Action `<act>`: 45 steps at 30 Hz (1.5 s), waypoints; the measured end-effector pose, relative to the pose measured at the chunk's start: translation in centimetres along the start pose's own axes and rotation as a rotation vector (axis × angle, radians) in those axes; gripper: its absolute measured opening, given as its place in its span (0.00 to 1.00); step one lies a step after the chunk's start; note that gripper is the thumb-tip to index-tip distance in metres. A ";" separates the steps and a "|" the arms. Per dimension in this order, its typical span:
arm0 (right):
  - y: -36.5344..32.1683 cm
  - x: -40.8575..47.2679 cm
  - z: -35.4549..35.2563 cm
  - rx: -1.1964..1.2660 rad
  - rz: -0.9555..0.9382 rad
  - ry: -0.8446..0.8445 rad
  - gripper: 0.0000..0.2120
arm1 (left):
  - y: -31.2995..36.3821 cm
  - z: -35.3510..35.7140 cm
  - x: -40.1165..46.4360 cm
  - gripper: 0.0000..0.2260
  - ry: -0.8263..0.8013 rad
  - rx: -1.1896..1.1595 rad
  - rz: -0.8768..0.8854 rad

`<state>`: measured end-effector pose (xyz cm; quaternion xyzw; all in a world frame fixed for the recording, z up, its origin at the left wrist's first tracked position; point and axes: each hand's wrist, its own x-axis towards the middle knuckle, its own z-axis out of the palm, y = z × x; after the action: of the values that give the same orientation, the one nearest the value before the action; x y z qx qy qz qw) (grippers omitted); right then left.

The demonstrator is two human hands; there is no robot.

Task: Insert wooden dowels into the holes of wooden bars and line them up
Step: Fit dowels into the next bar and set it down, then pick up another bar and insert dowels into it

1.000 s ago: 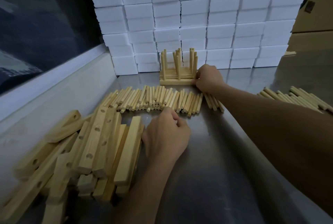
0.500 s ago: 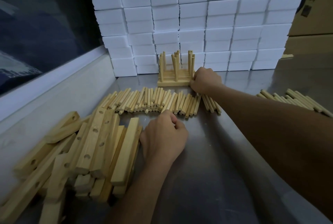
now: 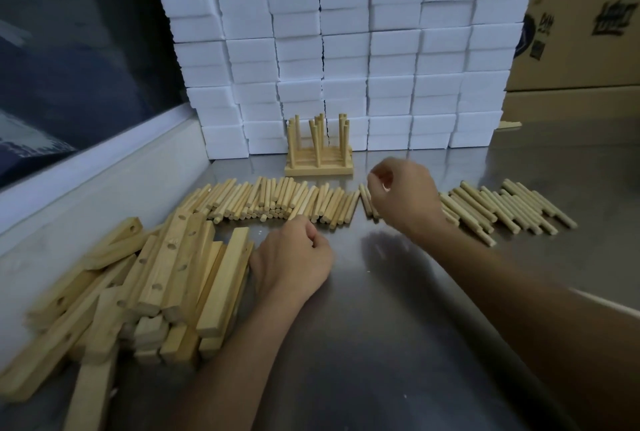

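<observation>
Head view: a steel desk (image 3: 398,344) is seen, with drilled wooden bars (image 3: 166,278) heaped at the left and loose dowels (image 3: 277,202) laid in a row across the middle. Finished bars with upright dowels (image 3: 319,150) are lined up against stacked white blocks (image 3: 346,49). The left hand (image 3: 294,264) is curled beside the bar heap; whether anything is held in its grip cannot be told. The right hand (image 3: 405,198) is raised over the dowels, fingers curled, nothing seen held.

Steel tabletop (image 3: 398,344), dim light. White foam blocks (image 3: 346,49) stacked at back. Dark window (image 3: 69,49) left; cardboard boxes (image 3: 581,32) right.
</observation>
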<state>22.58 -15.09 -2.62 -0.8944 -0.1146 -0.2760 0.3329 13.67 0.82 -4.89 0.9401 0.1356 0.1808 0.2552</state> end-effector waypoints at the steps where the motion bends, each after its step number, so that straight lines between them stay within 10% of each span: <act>1: 0.3 -1.2 -0.6 0.011 -0.005 0.011 0.07 | 0.0 0.0 0.0 0.05 -0.001 0.006 0.001; 11: 3.7 -4.9 -3.3 0.364 0.353 0.057 0.06 | 0.0 -0.3 -0.6 0.07 0.082 -0.036 0.034; 17: 2.7 -5.5 -3.4 0.240 0.221 -0.070 0.05 | 0.9 -1.9 -1.4 0.04 0.281 0.188 0.314; 26: 2.5 -5.6 -3.4 0.203 0.159 -0.116 0.06 | -0.8 -3.5 -0.3 0.14 0.159 0.651 -0.092; 45: 2.5 -5.6 -3.3 0.195 0.153 -0.126 0.05 | 1.3 -2.8 -0.8 0.10 0.352 0.023 0.276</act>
<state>17.59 -19.31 -5.06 -0.8793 -0.0931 -0.1808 0.4306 12.03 0.70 -2.12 0.9066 0.0499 0.3737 0.1898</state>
